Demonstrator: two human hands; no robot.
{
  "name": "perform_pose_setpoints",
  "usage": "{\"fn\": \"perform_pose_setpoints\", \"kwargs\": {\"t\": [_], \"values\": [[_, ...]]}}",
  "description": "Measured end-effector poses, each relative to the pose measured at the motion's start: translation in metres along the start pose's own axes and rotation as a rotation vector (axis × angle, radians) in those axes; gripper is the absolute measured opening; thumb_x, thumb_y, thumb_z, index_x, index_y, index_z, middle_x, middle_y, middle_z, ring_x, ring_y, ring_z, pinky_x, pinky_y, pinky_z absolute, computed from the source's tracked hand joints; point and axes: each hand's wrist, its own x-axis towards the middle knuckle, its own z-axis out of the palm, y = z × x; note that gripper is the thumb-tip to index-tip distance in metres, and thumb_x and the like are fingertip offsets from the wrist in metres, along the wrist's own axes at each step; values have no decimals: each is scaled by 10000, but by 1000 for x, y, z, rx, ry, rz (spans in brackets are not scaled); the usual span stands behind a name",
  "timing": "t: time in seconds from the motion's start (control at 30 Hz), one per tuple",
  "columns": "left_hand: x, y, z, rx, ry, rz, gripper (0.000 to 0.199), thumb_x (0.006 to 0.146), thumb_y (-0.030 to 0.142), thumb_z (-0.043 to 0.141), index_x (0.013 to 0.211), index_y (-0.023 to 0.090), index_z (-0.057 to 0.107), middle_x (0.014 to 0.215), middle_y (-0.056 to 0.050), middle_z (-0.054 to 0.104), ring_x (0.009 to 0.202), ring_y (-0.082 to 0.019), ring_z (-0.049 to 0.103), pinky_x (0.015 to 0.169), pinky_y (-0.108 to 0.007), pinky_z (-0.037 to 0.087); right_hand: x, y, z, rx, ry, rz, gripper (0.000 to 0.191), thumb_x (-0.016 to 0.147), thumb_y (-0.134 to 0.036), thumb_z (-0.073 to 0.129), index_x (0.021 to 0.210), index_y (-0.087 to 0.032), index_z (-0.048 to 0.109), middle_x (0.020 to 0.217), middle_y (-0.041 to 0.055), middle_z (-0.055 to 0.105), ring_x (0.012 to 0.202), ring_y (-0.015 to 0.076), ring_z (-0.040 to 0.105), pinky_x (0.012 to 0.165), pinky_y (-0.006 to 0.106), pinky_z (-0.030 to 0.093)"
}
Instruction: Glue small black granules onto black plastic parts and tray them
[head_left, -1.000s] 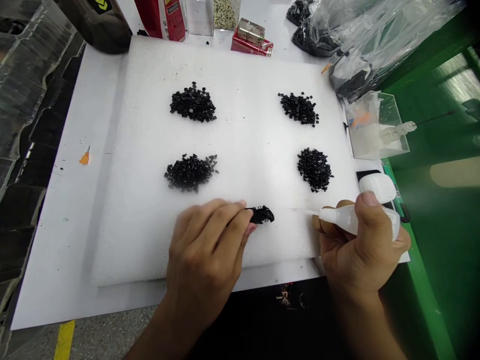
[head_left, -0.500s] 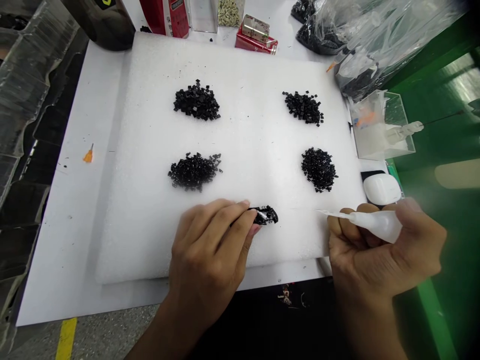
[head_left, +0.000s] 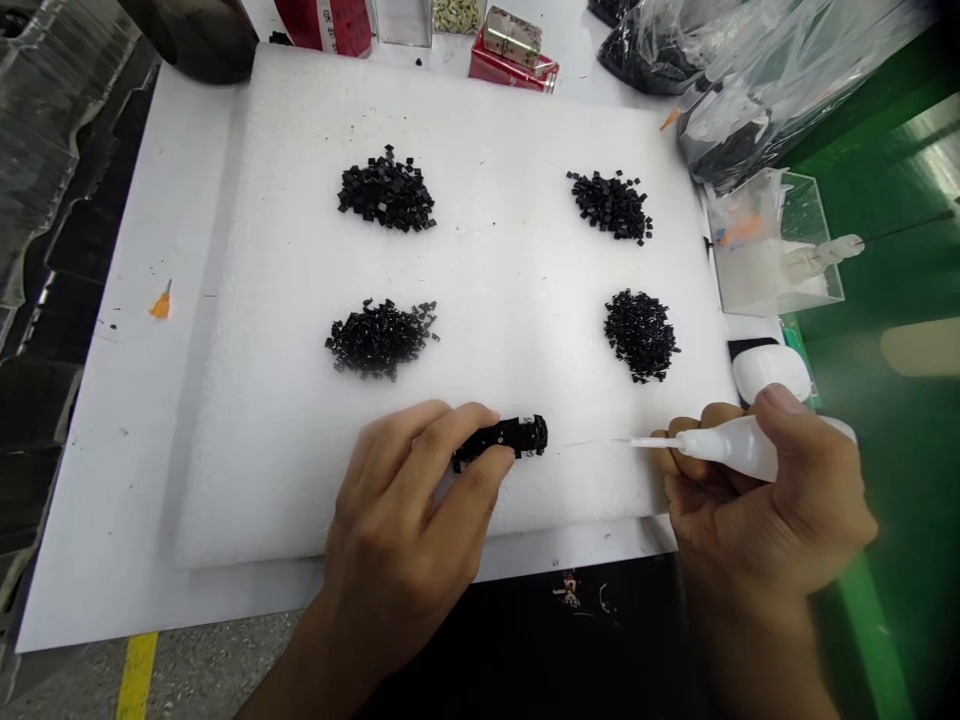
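My left hand (head_left: 412,500) is closed on a small, long black piece (head_left: 517,436) with rounded ends and tiny pale marks, pinching its sides with thumb and fingers. It sits low over the near part of the white foam board (head_left: 510,290). To the right, my right hand (head_left: 772,490) wraps round a white squeeze bottle (head_left: 727,444). The bottle's thin needle-like tip points left toward the black piece, with a gap between them. Farther up the board lie heaps of tiny black chips, one at the upper left (head_left: 386,192) and another at the right (head_left: 641,335).
A clear box (head_left: 772,245) and a white rounded object (head_left: 771,374) stand right of the board. Behind are a red can (head_left: 514,72) lying on its side and plastic bags (head_left: 742,100). An orange needle tip (head_left: 160,302) lies left. Dark trays (head_left: 45,330) line the left edge.
The black piece has turned in my left fingers, now showing a broader dark face. The bottle in my right hand has tilted to nearly level and shifted slightly left. The view has moved a little.
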Motion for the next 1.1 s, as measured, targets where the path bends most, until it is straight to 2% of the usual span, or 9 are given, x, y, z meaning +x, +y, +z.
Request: {"fn": "perform_pose_setpoints", "kwargs": {"t": [0.23, 0.33, 0.43, 0.7, 0.9, 1.1], "values": [[1, 2, 0, -3, 9, 15, 234, 801, -67, 765, 967, 98, 755, 1096, -109, 771, 996, -242, 656, 776, -408, 595, -2, -1, 1, -13, -24, -27, 394, 705, -273, 848, 541, -233, 492, 490, -45, 436, 436, 136, 464, 375, 272, 414], [-2, 2, 0, 6, 3, 18, 254, 799, -64, 771, 991, 102, 761, 1122, -101, 771, 1013, -248, 654, 786, -415, 595, -3, 1, 1, -35, -14, -16, 372, 712, -303, 869, 574, -232, 531, 523, -33, 500, 455, 152, 512, 381, 283, 451], [-3, 2, 0, 8, 7, 22, 253, 798, -56, 780, 999, 95, 763, 1126, -99, 772, 1010, -251, 654, 783, -422, 593, -3, 2, 1, -42, -16, -15, 373, 726, -311, 873, 585, -235, 536, 539, -36, 498, 478, 159, 530, 395, 290, 481], [-4, 1, 1, -5, 18, 31, 208, 824, -32, 775, 992, 90, 764, 1127, -97, 769, 1014, -237, 650, 776, -402, 588, -2, 1, 1, -18, -38, 3, 292, 719, -287, 877, 590, -255, 617, 531, -32, 502, 469, 158, 531, 376, 273, 485], [-6, 1, 2, -6, 11, 17, 216, 824, -28, 777, 1003, 92, 760, 1149, -88, 762, 1034, -238, 644, 802, -412, 590, 0, 4, 0, -35, -32, -21, 305, 705, -299, 900, 584, -246, 625, 540, -26, 530, 455, 156, 545, 360, 276, 494], [-6, 2, 2, -8, 1, 21, 223, 829, -26, 772, 1020, 90, 757, 1162, -92, 757, 1044, -241, 640, 806, -417, 588, 1, 5, -2, -46, -78, -59, 321, 754, -305, 872, 589, -251, 602, 530, -38, 508, 452, 155, 542, 366, 279, 504]]}}
